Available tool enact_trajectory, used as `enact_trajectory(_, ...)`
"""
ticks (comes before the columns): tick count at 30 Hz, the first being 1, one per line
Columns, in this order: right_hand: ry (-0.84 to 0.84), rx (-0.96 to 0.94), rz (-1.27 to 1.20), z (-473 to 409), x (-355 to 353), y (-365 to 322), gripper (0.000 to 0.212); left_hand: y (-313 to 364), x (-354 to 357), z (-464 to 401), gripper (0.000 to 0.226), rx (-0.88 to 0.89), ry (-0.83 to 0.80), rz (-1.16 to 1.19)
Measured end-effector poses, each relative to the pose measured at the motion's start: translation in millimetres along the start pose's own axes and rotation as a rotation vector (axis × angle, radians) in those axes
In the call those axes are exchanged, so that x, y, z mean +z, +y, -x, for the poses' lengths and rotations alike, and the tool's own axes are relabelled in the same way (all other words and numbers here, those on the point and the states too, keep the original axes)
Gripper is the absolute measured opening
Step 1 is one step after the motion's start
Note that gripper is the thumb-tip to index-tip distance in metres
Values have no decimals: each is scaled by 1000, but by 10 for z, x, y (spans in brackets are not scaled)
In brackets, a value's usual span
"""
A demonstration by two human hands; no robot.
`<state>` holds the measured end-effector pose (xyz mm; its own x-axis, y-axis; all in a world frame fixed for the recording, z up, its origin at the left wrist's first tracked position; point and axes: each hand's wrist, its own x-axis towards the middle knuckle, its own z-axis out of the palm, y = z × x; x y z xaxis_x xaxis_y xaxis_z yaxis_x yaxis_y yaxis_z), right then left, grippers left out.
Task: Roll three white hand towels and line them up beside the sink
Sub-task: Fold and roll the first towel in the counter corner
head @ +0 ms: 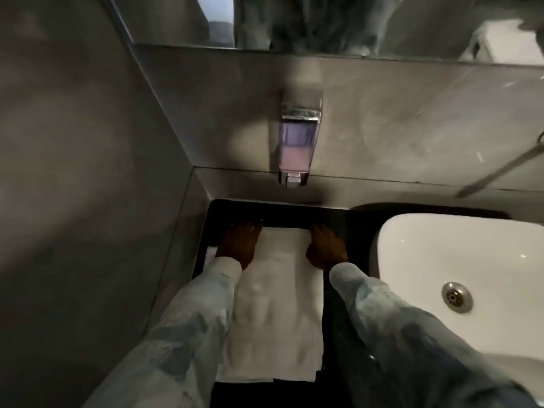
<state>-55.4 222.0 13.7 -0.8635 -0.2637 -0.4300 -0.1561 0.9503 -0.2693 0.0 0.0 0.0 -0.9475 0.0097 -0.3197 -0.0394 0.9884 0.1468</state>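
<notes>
Towel: one white hand towel [276, 304] lies flat and unrolled, lengthwise on the dark counter [344, 231], left of the sink [459, 260]; near end shows layered edges.
Left hand [240, 244]: palm down, fingers spread, resting on the towel's far left corner.
Right hand [325, 250]: palm down, fingers extended, on the far right corner.
Sleeves: pale, mottled, covering both forearms.
Sink: white basin, metal drain [457, 297] visible, just beside the towel, apart from it.
Wall: soap dispenser [297, 139] mounted above the counter.

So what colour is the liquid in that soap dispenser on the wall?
Pale pink, in the soap dispenser, seen in the head view.
</notes>
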Motion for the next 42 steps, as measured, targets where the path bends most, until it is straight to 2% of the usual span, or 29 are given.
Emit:
enact_trajectory(3,32,20,-18,44,-66,80,55,104,-78,-37,54,-74,5,81)
enact_trajectory(7,29,9,-101,47,-183,69,35,55,-171,-96,34,-90,39,198)
enact_trajectory(11,-6,16,-160,171,-369,82,33,-27,-471,-97,29,-110,-109,330)
enact_trajectory(14,-53,-38,-215,475,-639,211,33,177,-971,129,29,-58,-217,208)
enact_trajectory(17,-196,-78,-317,773,-868,348,33,420,-1366,348,36,-79,-445,139)
enact_trajectory(20,-365,-137,-363,1300,-1098,552,30,886,-1750,751,38,-109,-677,30)
enact_trajectory(24,-495,-108,-456,2173,-1323,1048,33,1838,-2101,1379,45,-103,-835,-151)
enact_trajectory(29,-510,18,-501,3031,-1551,2008,36,2949,-2081,1708,50,-23,-850,-235)
enact_trajectory(31,-528,71,-484,3284,-1646,2378,32,3351,-2050,1788,39,25,-887,-240)
enact_trajectory(33,-496,128,-507,3625,-1780,2869,27,3911,-1996,1865,11,41,-767,-170)
enact_trajectory(34,-462,161,-517,3804,-1848,3133,25,4214,-1949,1853,10,87,-738,-142)
enact_trajectory(37,-374,259,-534,4245,-2000,3857,25,5037,-1815,1772,23,211,-848,-97)
enact_trajectory(40,-233,333,-585,4614,-2126,4472,29,5766,-1683,1667,25,296,-873,-89)
enact_trajectory(42,-196,371,-632,4767,-2186,4802,28,6175,-1571,1566,25,377,-882,-115)
